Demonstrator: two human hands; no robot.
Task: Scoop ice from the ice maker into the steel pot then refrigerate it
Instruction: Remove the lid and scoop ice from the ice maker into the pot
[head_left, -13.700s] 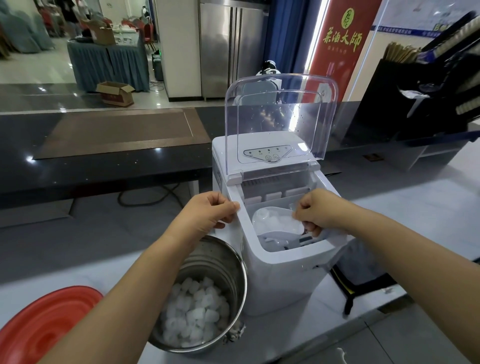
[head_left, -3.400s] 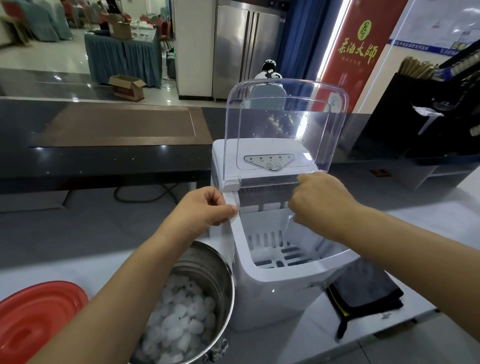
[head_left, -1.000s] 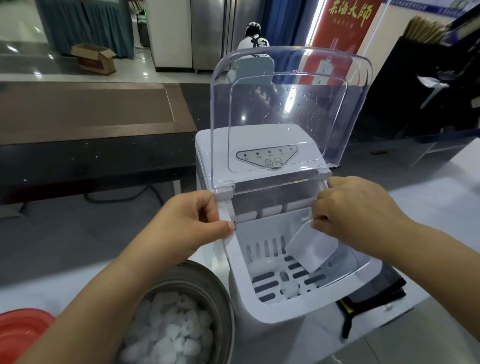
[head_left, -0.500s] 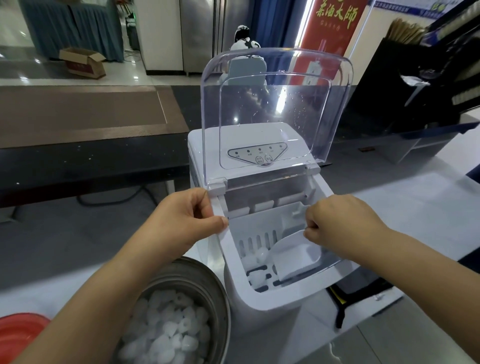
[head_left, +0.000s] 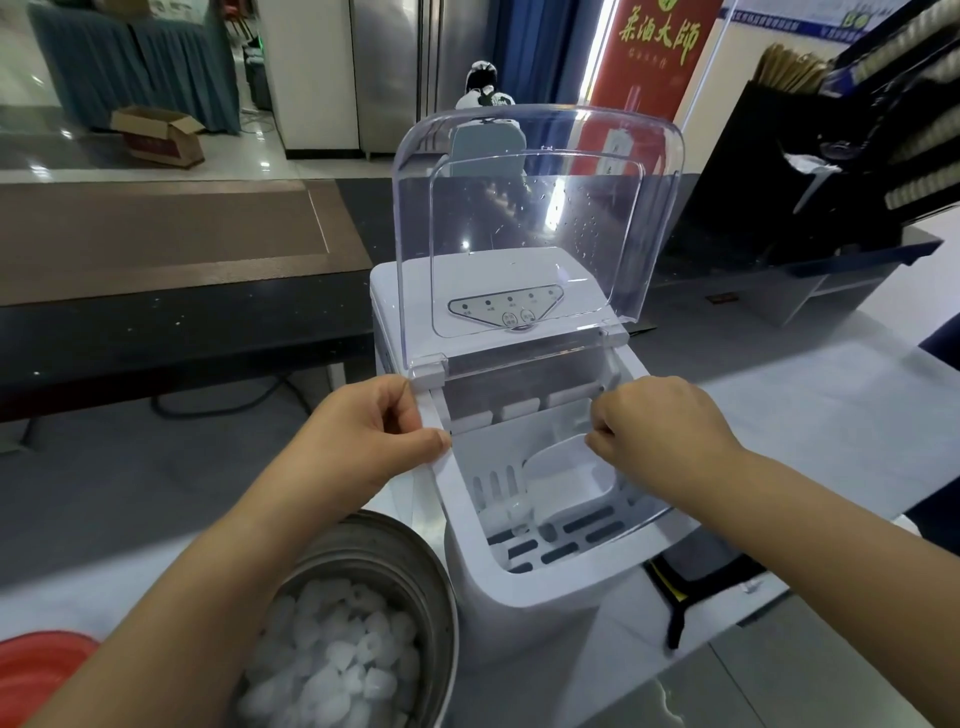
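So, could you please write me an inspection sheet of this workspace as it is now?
Surface: pale counter, carries the job's things.
Job's things: ice maker with its clear lid raised; white scoop in its basket beside a few ice pieces; steel pot at its left, holding ice.
Clutter: red round thing at lower left, partly out of frame; dark cloth right of the ice maker.
Grippers: left hand grips the ice maker's left rim; right hand holds the scoop's handle.
Cables: black cable on the floor beyond the counter.
Surroundings: dark bar top, steel refrigerator, red banner, cardboard box.
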